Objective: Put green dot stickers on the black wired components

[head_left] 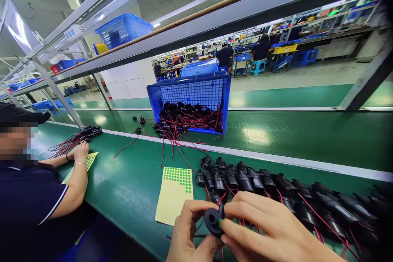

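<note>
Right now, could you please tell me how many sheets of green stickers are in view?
2: one sheet lies on the table just beyond the left hand; the other sheet is partly hidden by a co-worker's forearm. More may be hidden underneath.

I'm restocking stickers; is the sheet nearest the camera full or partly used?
The sticker sheet is partly used: green dots cover its upper part; the lower part is bare.

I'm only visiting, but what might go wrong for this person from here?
The green dot at the fingertips of the right hand might end up crooked on the black part, or cling to a finger. The red wires spilling from the blue basket cross one another, so lifting one piece out could drag others along.
</note>
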{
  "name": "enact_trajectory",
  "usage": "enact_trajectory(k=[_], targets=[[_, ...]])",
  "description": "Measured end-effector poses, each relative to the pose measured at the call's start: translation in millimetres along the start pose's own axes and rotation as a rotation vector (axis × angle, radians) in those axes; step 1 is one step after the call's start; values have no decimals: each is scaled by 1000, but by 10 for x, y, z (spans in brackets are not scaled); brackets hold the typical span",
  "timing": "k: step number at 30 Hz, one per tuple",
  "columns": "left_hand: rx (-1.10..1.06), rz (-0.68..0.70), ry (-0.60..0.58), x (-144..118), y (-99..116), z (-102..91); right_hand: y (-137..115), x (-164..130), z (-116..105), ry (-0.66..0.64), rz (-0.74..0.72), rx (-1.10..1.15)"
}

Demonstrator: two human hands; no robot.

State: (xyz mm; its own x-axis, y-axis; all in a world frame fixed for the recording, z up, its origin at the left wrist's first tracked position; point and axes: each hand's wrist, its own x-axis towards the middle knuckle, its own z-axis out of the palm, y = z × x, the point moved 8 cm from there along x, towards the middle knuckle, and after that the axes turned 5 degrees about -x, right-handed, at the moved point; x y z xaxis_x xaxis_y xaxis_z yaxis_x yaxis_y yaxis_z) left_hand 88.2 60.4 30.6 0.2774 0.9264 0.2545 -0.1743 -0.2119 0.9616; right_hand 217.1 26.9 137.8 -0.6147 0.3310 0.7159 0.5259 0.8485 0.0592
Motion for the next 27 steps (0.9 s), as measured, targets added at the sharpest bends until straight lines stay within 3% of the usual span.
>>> enact_trajectory(k=[4,7,10,12,16,18,21,27], targets=[[41,21,-208,-29,19,36,-16,-47,10,-39,-24,33],[13,88,-268,-56,68,52,-14,-47,20,-34,7,97],[-37,176,-243,-79,89,72,-7,-18,24,-8,42,181],[-33,180,-148,-63,50,45,36,-3,56,-25,113,279],[-8,340,-6,-17,147,21,235,-74,113,37,401,529],[3,441,-26,-6,233,67,299,-149,210,-7,541,626],[8,486,-59,9,282,105,273,-219,348,-147,641,758],[121,658,-119,-27,418,134,240,-264,384,-279,820,842]])
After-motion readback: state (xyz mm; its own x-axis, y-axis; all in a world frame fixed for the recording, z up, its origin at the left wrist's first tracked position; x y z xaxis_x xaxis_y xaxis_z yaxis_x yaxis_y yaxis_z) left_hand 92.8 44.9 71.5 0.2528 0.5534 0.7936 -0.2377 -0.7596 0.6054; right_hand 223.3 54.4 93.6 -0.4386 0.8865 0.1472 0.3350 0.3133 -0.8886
